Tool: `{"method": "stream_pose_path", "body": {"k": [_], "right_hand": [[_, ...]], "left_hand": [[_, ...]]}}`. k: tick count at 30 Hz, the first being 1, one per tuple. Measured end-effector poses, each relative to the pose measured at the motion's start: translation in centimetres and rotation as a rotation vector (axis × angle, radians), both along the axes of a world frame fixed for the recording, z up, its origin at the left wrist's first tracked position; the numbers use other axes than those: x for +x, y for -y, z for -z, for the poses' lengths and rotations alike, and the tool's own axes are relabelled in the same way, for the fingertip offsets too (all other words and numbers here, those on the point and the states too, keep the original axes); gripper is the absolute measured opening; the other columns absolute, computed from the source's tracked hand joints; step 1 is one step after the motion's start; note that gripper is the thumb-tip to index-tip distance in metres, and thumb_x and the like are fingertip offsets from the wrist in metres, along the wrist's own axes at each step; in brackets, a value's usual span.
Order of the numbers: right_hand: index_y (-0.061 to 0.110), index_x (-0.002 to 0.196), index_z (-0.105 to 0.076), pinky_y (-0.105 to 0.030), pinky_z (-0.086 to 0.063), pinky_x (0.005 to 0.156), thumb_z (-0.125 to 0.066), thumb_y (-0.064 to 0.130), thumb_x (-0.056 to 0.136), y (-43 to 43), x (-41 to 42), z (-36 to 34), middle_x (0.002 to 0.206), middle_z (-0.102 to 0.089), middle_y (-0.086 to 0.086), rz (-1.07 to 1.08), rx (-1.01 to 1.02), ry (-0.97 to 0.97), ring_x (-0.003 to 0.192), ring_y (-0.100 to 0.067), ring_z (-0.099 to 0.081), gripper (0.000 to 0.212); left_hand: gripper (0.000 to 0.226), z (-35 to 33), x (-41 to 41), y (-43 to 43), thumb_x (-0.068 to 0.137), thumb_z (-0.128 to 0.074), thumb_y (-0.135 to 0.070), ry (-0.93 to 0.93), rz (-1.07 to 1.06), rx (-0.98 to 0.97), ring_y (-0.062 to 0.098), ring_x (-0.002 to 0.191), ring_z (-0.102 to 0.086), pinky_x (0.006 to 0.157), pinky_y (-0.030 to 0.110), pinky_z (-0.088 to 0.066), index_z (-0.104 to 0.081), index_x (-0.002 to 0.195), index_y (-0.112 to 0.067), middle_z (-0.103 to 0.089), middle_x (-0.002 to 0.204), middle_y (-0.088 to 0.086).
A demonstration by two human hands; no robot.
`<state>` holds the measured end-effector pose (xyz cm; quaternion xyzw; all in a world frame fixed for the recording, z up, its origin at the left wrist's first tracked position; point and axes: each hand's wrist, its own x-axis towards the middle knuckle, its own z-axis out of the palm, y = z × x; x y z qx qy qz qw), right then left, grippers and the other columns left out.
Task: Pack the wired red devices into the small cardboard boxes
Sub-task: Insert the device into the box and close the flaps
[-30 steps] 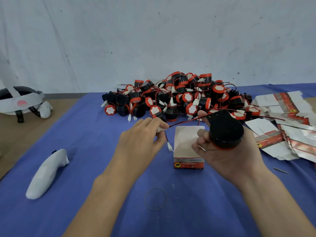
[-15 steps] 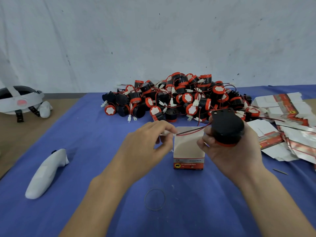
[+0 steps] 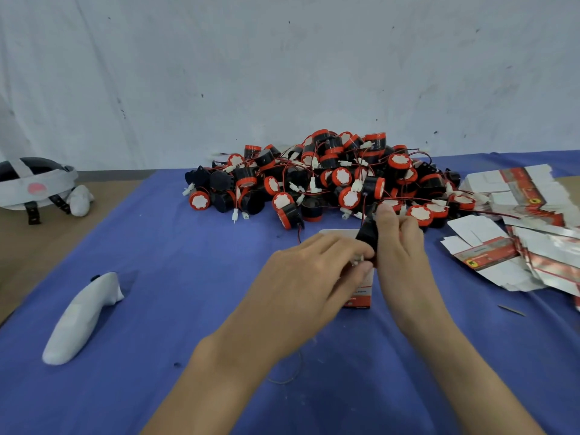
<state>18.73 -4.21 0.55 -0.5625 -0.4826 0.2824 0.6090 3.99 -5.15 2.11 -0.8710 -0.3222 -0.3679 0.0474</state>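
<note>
Right hand grips 1 black-and-red device just above the small box on the blue desk. Left hand pinches a white connector beside it. Device pile lies behind, flat cartons to the right

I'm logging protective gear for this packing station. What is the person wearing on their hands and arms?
Nothing visible: the left hand and right hand are bare, with no gloves, rings or watch. The left forearm and right forearm are uncovered to the frame's edge; no sleeve, wristband or cable shows.
</note>
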Motion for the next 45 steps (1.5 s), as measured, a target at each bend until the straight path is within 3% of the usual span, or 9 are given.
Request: {"method": "stream_pose_path", "body": {"k": [3,7,13,18,26,29,33,39,45], "right_hand": [[0.023,0.103,-0.05,-0.014,-0.051,0.063,-0.047,0.052,0.1,0.2,-0.4,0.0,0.086,-0.064,0.014,-0.112,0.075,-0.199,0.074,0.003,-0.061,0.029],[0.028,0.118,-0.048,-0.017,-0.055,0.065,-0.049,0.041,0.103,0.0,-1.0,0.2,0.075,-0.065,0.019,-0.242,0.152,-0.28,0.077,-0.002,-0.069,0.019],[0.031,0.123,-0.057,-0.034,-0.061,0.081,-0.054,0.032,0.076,-0.7,-2.0,0.0,0.126,-0.063,-0.003,-0.458,0.039,-0.554,0.102,-0.015,-0.072,0.048],[0.03,0.129,-0.054,-0.025,-0.057,0.09,-0.067,0.051,0.083,0.0,-2.4,1.4,0.124,-0.068,0.008,-0.427,0.033,-0.434,0.114,-0.01,-0.068,0.053],[0.015,0.125,-0.046,-0.024,-0.059,0.088,-0.078,0.059,0.066,0.3,-1.5,0.9,0.116,-0.073,-0.006,-0.329,0.043,-0.45,0.104,-0.018,-0.073,0.081],[0.013,0.122,-0.048,-0.024,-0.059,0.087,-0.075,0.06,0.066,0.3,-1.6,0.8,0.115,-0.073,-0.009,-0.305,0.059,-0.413,0.101,-0.018,-0.074,0.078],[0.019,0.117,-0.054,-0.025,-0.059,0.082,-0.065,0.064,0.079,0.5,-1.5,0.7,0.11,-0.073,0.0,-0.305,0.08,-0.251,0.099,-0.013,-0.073,0.06],[0.039,0.115,-0.054,-0.031,-0.053,0.081,-0.043,0.052,0.103,-0.9,3.1,0.4,0.112,-0.069,0.006,-0.073,0.078,-0.038,0.092,-0.003,-0.07,0.021],[0.038,0.158,-0.014,-0.023,-0.044,0.089,-0.056,0.077,0.066,-2.0,5.4,3.7,0.142,-0.046,0.021,-0.332,-0.269,0.245,0.127,-0.003,-0.05,0.108]], "left_hand": [[0.02,0.4,0.2,-0.2,0.102,-0.05,-0.036,0.097,0.031,-0.089,-0.01,0.088,-0.047,0.071,0.014,-0.045,-0.063,0.112,-0.025,-0.06,0.103,-0.019],[0.016,0.7,0.2,-0.2,0.1,-0.043,-0.052,0.333,0.093,-0.307,0.008,0.086,-0.063,0.071,0.025,-0.049,-0.05,0.113,-0.045,-0.062,0.097,-0.019],[0.01,0.0,0.2,-1.1,0.099,-0.055,-0.041,0.729,0.059,-0.347,0.014,0.071,-0.061,0.062,0.03,-0.053,-0.051,0.108,-0.039,-0.061,0.083,-0.014],[0.011,0.1,0.3,-1.4,0.098,-0.058,-0.038,0.96,-0.037,-0.359,0.007,0.077,-0.064,0.067,0.023,-0.053,-0.058,0.096,-0.028,-0.066,0.085,-0.014],[0.035,0.6,-0.4,-1.9,0.09,-0.056,-0.049,0.75,0.126,-0.608,-0.01,0.101,-0.063,0.078,0.006,-0.047,-0.06,0.123,-0.037,-0.066,0.112,-0.028],[0.045,0.8,-0.9,-2.4,0.091,-0.06,-0.043,0.716,0.182,-0.724,-0.003,0.11,-0.064,0.09,0.015,-0.051,-0.057,0.134,-0.031,-0.069,0.118,-0.019],[0.037,0.9,-1.3,-2.7,0.093,-0.062,-0.034,0.879,0.212,-0.852,0.012,0.106,-0.07,0.088,0.027,-0.057,-0.06,0.13,-0.03,-0.074,0.113,-0.007],[0.026,0.9,-2.8,-3.1,0.102,-0.053,-0.029,0.847,0.083,-0.779,0.005,0.098,-0.07,0.077,0.014,-0.054,-0.066,0.123,-0.023,-0.075,0.105,-0.012],[0.033,2.1,-2.2,-3.0,0.103,-0.047,-0.036,0.591,-0.142,-0.671,0.009,0.102,-0.068,0.088,0.019,-0.052,-0.061,0.132,-0.028,-0.069,0.115,-0.009]]}}
